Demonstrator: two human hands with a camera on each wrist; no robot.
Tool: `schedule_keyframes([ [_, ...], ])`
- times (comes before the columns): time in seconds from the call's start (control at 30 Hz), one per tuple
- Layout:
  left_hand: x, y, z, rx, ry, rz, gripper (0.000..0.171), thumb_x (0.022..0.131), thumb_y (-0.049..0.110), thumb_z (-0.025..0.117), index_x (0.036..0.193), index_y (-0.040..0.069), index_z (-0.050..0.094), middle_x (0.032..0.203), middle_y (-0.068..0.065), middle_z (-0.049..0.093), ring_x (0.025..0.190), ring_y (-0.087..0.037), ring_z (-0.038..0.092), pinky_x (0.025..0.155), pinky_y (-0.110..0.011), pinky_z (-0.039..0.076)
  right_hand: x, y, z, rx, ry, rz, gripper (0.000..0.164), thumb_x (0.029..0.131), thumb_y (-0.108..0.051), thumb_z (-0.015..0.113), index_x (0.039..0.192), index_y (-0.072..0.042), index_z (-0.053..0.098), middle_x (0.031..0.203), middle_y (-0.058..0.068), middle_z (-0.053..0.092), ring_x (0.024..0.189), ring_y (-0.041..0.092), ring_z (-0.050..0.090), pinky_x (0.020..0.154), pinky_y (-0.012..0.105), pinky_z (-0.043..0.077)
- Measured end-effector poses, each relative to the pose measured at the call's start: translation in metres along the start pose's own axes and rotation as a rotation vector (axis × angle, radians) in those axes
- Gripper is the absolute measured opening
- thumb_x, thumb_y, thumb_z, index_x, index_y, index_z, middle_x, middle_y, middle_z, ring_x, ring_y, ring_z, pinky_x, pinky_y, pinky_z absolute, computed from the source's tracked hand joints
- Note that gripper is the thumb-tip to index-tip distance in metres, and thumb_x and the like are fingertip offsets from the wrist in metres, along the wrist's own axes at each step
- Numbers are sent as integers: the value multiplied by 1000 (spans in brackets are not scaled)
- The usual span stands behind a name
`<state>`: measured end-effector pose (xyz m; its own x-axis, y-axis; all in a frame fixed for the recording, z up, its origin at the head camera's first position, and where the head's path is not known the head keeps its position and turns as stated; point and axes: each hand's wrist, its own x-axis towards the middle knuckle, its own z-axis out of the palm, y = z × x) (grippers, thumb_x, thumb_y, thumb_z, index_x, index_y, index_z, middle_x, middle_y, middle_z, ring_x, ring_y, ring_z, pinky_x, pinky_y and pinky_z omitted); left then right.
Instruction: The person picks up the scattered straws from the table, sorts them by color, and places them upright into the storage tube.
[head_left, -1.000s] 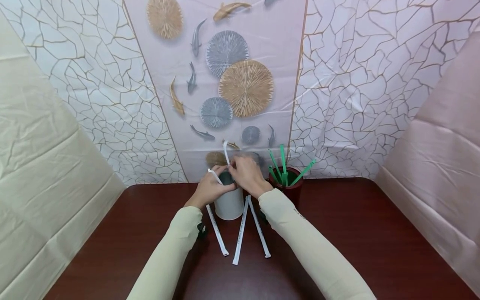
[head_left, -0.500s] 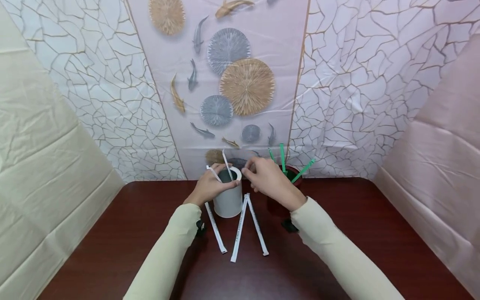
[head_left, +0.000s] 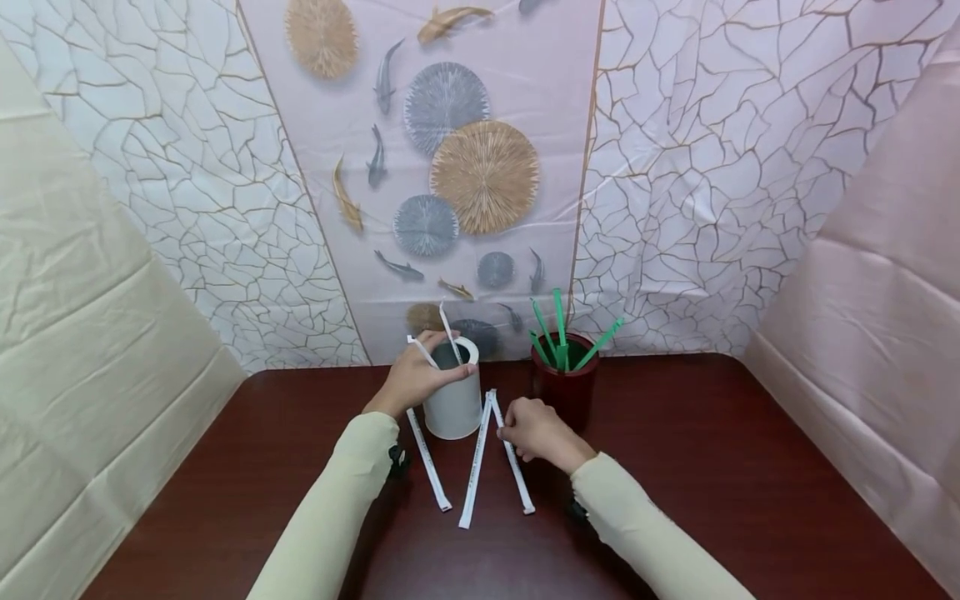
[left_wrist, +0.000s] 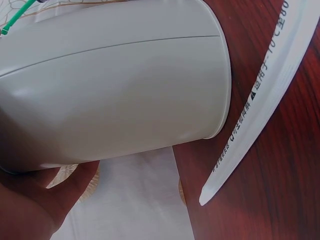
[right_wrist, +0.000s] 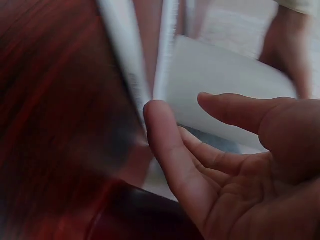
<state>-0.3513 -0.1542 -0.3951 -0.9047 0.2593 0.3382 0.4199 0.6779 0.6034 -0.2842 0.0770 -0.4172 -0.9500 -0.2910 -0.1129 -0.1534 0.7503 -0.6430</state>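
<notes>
My left hand grips the rim of a light grey cylindrical cup standing upright on the table. Two white paper-wrapped straws lean out of its mouth: one straw at the back, another straw by the fingers. Three more wrapped straws lie in front: a left straw, a middle straw and a right straw. Over the upper part of the right straw is my right hand. In the right wrist view its thumb and index finger stand apart, the index fingertip close to a straw; contact is unclear.
A dark red cup holding several green straws stands right of the grey cup. Both cups are near the back edge of the dark red wood table. Patterned cloth hangs behind, with plain cloth at both sides.
My right hand let go of a straw, now leaning in the grey cup, then moved right and down to the right straw on the table. The left hand keeps its grip on the cup.
</notes>
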Motion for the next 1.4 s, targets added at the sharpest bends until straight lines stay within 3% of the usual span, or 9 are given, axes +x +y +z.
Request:
schedule_keyframes([
  [0.13, 0, 0, -1, -1, 13, 14, 76, 87, 57, 80, 149, 18, 61, 147, -8, 56, 132, -34, 56, 104, -58, 48, 13, 2, 13, -101, 5, 5, 34, 99, -10, 72, 67, -2, 66, 51, 7, 59, 45, 17, 60, 46, 27, 48],
  [0.33, 0, 0, 0, 5, 14, 18, 76, 87, 57, 80, 149, 17, 61, 147, -9, 57, 132, -35, 56, 105, -57, 48, 21, 7, 21, -160, 36, 22, 32, 95, -1, 69, 65, -5, 61, 49, 6, 58, 40, 15, 56, 41, 26, 45],
  [0.8, 0, -3, 2, -13, 14, 14, 77, 86, 60, 80, 149, 19, 62, 149, -9, 55, 133, -36, 56, 105, -58, 47, 18, 19, 13, -53, 39, 80, 28, 96, -6, 71, 69, -3, 64, 57, 11, 62, 48, 19, 65, 48, 29, 54],
  [0.97, 0, -3, 3, -22, 16, 5, 77, 85, 59, 81, 148, 19, 62, 150, -11, 55, 134, -37, 55, 105, -58, 47, 11, 12, 2, -24, 52, 65, 40, 102, -6, 65, 62, -5, 60, 57, 11, 64, 51, 19, 68, 54, 30, 57],
  [1.07, 0, -3, 3, -18, 20, 12, 76, 86, 59, 81, 148, 19, 62, 148, -11, 56, 132, -37, 56, 105, -58, 48, 3, 3, -9, 9, 90, 28, 45, 103, -6, 63, 58, -7, 57, 58, 11, 65, 54, 20, 71, 55, 29, 56],
  [1.17, 1, -3, 3, -11, 24, 23, 76, 86, 59, 81, 148, 18, 63, 146, -10, 57, 131, -36, 57, 104, -57, 48, -6, -9, -23, 40, 148, -22, 34, 103, -6, 62, 70, -7, 60, 64, 10, 65, 58, 21, 72, 55, 30, 56],
  [1.3, 1, -3, 3, -6, 26, 31, 75, 86, 58, 81, 148, 18, 63, 146, -9, 58, 129, -35, 59, 103, -57, 49, -19, -32, -48, 64, 254, -164, 12, 101, -6, 62, 89, -6, 62, 70, 5, 66, 57, 18, 71, 54, 30, 56],
  [1.4, 1, -3, 3, -5, 31, 40, 75, 86, 57, 81, 147, 17, 63, 144, -9, 59, 127, -33, 59, 101, -55, 50, -27, -54, -69, 106, 358, -294, 6, 98, -3, 61, 92, -5, 61, 71, 7, 69, 56, 16, 70, 53, 29, 55],
])
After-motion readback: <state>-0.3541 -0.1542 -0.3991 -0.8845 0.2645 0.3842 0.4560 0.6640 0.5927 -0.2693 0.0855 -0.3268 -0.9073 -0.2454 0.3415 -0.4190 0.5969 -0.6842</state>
